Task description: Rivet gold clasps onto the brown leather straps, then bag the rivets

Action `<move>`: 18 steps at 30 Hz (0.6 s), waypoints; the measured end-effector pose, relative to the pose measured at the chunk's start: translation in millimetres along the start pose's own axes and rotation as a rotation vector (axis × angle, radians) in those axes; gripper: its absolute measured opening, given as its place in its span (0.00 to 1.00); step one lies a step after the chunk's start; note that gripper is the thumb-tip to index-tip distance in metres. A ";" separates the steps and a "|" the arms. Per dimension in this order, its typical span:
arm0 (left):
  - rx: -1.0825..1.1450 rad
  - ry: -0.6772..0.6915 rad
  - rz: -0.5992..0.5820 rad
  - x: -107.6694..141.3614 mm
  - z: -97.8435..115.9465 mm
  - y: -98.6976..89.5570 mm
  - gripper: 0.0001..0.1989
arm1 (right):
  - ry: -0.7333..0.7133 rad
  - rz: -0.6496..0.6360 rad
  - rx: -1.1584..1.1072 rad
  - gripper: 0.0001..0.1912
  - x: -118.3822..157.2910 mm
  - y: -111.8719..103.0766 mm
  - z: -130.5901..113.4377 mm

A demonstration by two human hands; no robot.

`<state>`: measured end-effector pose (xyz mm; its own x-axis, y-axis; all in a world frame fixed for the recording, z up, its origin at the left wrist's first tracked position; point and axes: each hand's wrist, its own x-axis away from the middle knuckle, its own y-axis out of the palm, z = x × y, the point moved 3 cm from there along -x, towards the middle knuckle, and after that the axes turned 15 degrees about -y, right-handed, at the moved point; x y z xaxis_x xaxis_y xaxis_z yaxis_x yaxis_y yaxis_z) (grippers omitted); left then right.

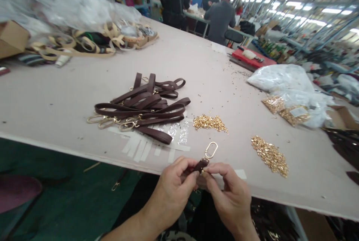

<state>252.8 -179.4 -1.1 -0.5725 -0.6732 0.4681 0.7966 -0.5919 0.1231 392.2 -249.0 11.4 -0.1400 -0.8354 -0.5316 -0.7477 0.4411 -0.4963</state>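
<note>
Near the table's front edge my left hand [176, 185] is closed on the end of a dark brown leather strap [201, 165], thumb and fingers pinching it. From that end a gold oval clasp [211, 150] sticks out over the table. My right hand [231, 198] pinches a tiny gold metal piece [202, 172] against the strap beside the left thumb; its exact shape is too small to tell. Ahead lies a pile of similar brown straps [146, 108] with gold clasps. Two heaps of small gold fittings, a nearer-middle heap [210, 122] and a right heap [269, 155], lie on the tabletop.
Clear plastic bags [283, 78] and bagged gold fittings [294, 115] lie at the right, near a red tray-like object [254, 58]. Beige straps [81, 44] and plastic wrapping [70, 5] cover the far left. Tape strips [144, 150] mark the table [70, 95]. Several people are beyond.
</note>
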 end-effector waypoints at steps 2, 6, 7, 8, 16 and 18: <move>-0.022 0.026 0.015 2.9 1.6 -0.8 0.10 | -0.064 -0.009 0.053 0.09 -2.2 1.8 -6.5; -0.104 0.102 0.054 8.1 4.5 -1.9 0.10 | -0.126 0.008 0.155 0.10 -2.6 1.2 -16.3; -0.129 0.122 0.066 9.3 5.0 -1.9 0.10 | -0.121 0.015 0.166 0.10 -1.1 1.2 -17.5; -0.154 0.141 0.076 10.6 5.2 -1.9 0.10 | -0.106 0.026 0.167 0.09 0.9 1.3 -18.1; -0.276 0.317 0.147 24.3 2.6 3.9 0.12 | 0.247 0.236 -0.192 0.07 16.5 7.9 -12.4; -0.307 0.375 0.151 28.3 2.1 9.6 0.12 | 0.301 0.283 -0.263 0.11 20.3 7.7 -9.3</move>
<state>244.6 -203.2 15.1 -0.5304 -0.8410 0.1070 0.8145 -0.5405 -0.2107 377.6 -265.6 3.2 -0.5137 -0.7698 -0.3789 -0.7865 0.5989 -0.1504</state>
